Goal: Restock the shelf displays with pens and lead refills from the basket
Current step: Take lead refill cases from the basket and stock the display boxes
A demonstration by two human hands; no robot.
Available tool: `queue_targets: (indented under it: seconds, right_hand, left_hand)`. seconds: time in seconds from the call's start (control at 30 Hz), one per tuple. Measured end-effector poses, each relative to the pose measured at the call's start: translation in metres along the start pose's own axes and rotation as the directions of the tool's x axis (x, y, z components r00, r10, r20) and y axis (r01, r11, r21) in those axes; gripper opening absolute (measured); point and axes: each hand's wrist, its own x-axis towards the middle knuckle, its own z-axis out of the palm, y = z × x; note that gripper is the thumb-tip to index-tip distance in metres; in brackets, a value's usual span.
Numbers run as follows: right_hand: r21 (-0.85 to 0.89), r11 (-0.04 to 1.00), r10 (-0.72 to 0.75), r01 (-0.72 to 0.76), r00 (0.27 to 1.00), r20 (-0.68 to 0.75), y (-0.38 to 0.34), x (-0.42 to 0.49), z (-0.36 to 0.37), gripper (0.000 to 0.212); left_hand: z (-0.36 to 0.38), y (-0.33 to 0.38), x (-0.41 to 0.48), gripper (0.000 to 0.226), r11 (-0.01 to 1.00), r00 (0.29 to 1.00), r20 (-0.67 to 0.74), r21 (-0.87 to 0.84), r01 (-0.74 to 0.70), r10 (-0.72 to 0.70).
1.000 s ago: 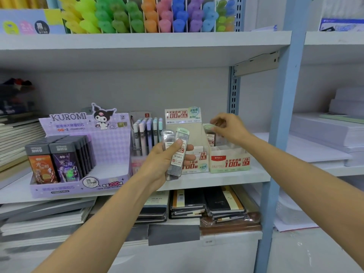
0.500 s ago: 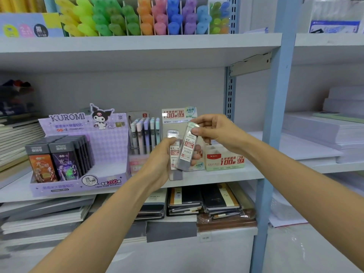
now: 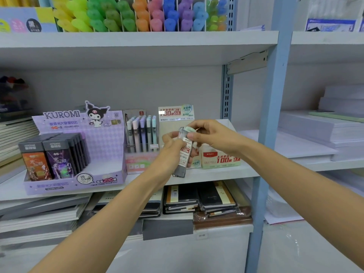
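Both my forearms reach in from below. L hand [image 3: 171, 152] has its fingers curled round the lower half of a lead refill case [image 3: 183, 159], held upright just in front of the middle shelf [image 3: 212, 174]. R hand [image 3: 214, 138] pinches the case's pale green top w/ thumb & forefinger. Can't tell if a 2nd case sits behind it.

Under that shelf: stacked notebooks [image 3: 199, 198], dark covers. On the shelf just behind my hands, the 0.7 refill box [image 3: 222, 159] & the 0.5 refill box [image 3: 175, 115] stand side by side. Left of them is a pen display [image 3: 141, 134], then the purple Kuromi box [image 3: 82, 152] w/ dark refill packs.

A blue upright post [image 3: 273, 115] is on the right, w/ paper stacks [image 3: 325, 129] past it. Grey back wall. The top shelf carries highlighters [image 3: 137, 16] in colour rows.
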Motion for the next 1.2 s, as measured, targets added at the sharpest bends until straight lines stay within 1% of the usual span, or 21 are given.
queue_targets:
  seconds: [0.07,0.1,0.13,0.17,0.2,0.23,0.27,0.3,0.33,0.37,0.4,0.47,0.53,0.63,0.77,0.87,0.97,1.1,1.2]
  right_hand:
    - [-0.002,1.0,0.005,-0.005,1.0,-0.018,0.0,-0.003,-0.009,0.013]
    - [-0.005,1.0,0.005,-0.006,0.999,-0.053,0.0,-0.004,-0.016,0.012]
    - [-0.01,1.0,0.004,-0.006,0.993,-0.12,-0.002,-0.005,-0.023,0.012]
    - [-0.013,1.0,-0.002,-0.001,0.976,-0.216,-0.002,-0.005,-0.031,0.013]
    - [-0.012,1.0,-0.013,0.01,0.945,-0.325,-0.003,-0.005,-0.04,0.016]
    - [-0.015,1.0,-0.023,0.019,0.902,-0.43,-0.002,-0.004,-0.051,0.018]
    - [-0.036,0.999,-0.029,0.012,0.856,-0.517,-0.001,-0.003,-0.06,0.02]
    - [-0.074,0.997,-0.032,-0.013,0.815,-0.579,0.001,-0.002,-0.068,0.021]
    - [-0.117,0.992,-0.035,-0.047,0.787,-0.616,0.005,0.0,-0.073,0.02]
    - [-0.157,0.984,-0.034,-0.085,0.772,-0.634,0.009,0.001,-0.076,0.02]
    - [-0.193,0.974,-0.03,-0.123,0.769,-0.639,0.015,0.002,-0.077,0.02]
    - [-0.263,0.946,-0.023,-0.19,0.77,-0.638,0.026,0.004,-0.073,0.019]
    - [-0.303,0.927,-0.021,-0.222,0.774,-0.633,0.036,0.008,-0.068,0.018]
    - [-0.314,0.923,-0.017,-0.224,0.79,-0.614,0.041,0.015,-0.061,0.018]
    - [-0.384,0.9,-0.027,-0.206,0.853,-0.521,0.045,0.02,-0.061,0.013]
    - [-0.412,0.887,-0.022,-0.209,0.872,-0.489,0.049,0.016,-0.067,0.013]
    - [-0.451,0.865,-0.023,-0.219,0.881,-0.473,0.054,0.016,-0.07,0.016]
    - [-0.496,0.84,-0.011,-0.219,0.908,-0.419,0.054,0.026,-0.065,0.027]
    - [-0.601,0.764,-0.021,-0.235,0.922,-0.386,0.058,0.032,-0.057,0.03]
  left_hand:
    - [0.001,0.001,-0.002,0.031,0.983,0.995,0.05,0.157,-0.092,0.085]
    - [0.002,0.001,-0.003,0.034,0.956,0.987,0.067,0.245,-0.16,0.148]
    - [0.003,0.0,-0.003,0.037,0.92,0.975,0.063,0.323,-0.222,0.213]
    - [0.003,-0.001,-0.003,0.041,0.87,0.959,0.044,0.41,-0.274,0.281]
    - [0.003,-0.002,-0.004,0.044,0.797,0.935,0.035,0.513,-0.32,0.354]
    - [0.004,-0.004,-0.004,0.047,0.695,0.905,0.056,0.621,-0.363,0.422]
    - [0.004,-0.007,-0.005,0.048,0.578,0.874,0.108,0.711,-0.4,0.473]
    - [0.006,-0.009,-0.004,0.05,0.461,0.852,0.183,0.775,-0.432,0.49]
    - [0.007,-0.012,-0.004,0.053,0.357,0.844,0.26,0.818,-0.45,0.47]
    - [0.008,-0.016,-0.002,0.057,0.274,0.847,0.316,0.848,-0.455,0.428]
    - [0.009,-0.02,0.0,0.061,0.208,0.856,0.352,0.869,-0.449,0.379]
    - [0.011,-0.028,0.004,0.066,0.101,0.876,0.38,0.9,-0.425,0.299]
    - [0.011,-0.033,0.006,0.069,0.025,0.883,0.381,0.915,-0.403,0.275]
    - [0.01,-0.036,0.006,0.07,0.011,0.878,0.379,0.917,-0.399,0.292]
    - [0.009,-0.037,0.006,0.069,0.013,0.866,0.383,0.913,-0.409,0.321]
    - [0.009,-0.038,0.007,0.069,0.013,0.861,0.384,0.911,-0.411,0.335]
    - [0.009,-0.039,0.007,0.069,0.01,0.86,0.384,0.912,-0.411,0.335]
    - [0.01,-0.038,0.007,0.069,0.016,0.864,0.383,0.912,-0.41,0.326]
    - [0.01,-0.038,0.007,0.07,0.021,0.868,0.38,0.913,-0.407,0.321]
